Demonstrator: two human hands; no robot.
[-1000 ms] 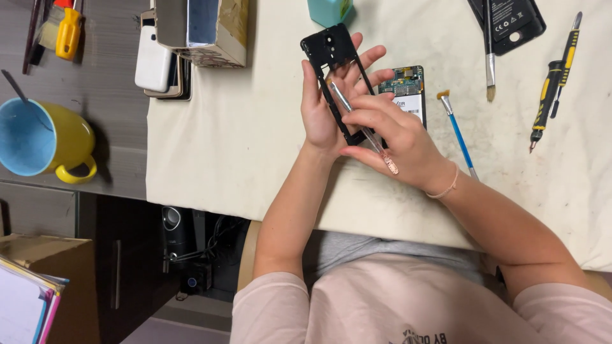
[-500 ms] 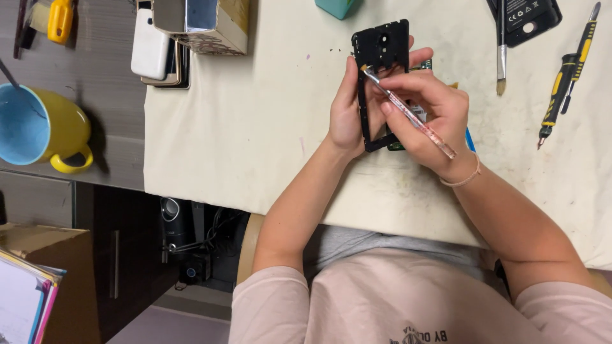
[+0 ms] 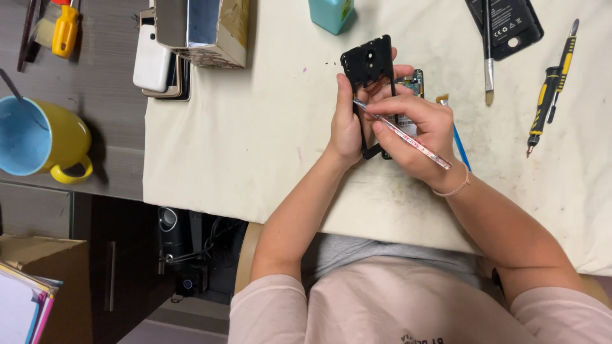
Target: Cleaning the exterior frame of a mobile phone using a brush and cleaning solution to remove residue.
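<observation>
The left hand (image 3: 347, 124) holds a black phone frame (image 3: 368, 67) upright, with the thumb on the left edge of the frame and the fingers wrapped behind it. The frame is lifted a little above the cream cloth (image 3: 255, 140) that covers the tabletop, near the far edge, around the middle. The right hand (image 3: 417, 130) pinches a thin metal tool (image 3: 403, 134) between the thumb and the fingers. The tip of the tool touches the inside of the frame, and the other end points toward the right wrist. Under both hands lies a phone circuit board (image 3: 413, 81), partly hidden, so only its green top corner shows clearly.

Just to the right of the right hand a blue-handled brush (image 3: 458, 137) lies on the cloth. Further right there is a black and yellow screwdriver (image 3: 546, 105), and toward the far right corner a black phone battery (image 3: 510, 22) with a grey brush (image 3: 488, 54) lying across it. At the far edge stands a teal bottle (image 3: 331, 13). At the left edge of the cloth there is a cardboard box (image 3: 204, 28), with a white phone (image 3: 152, 60) beside it. On the dark desk, well apart to the left, stands a yellow mug (image 3: 44, 137) with a blue inside.
</observation>
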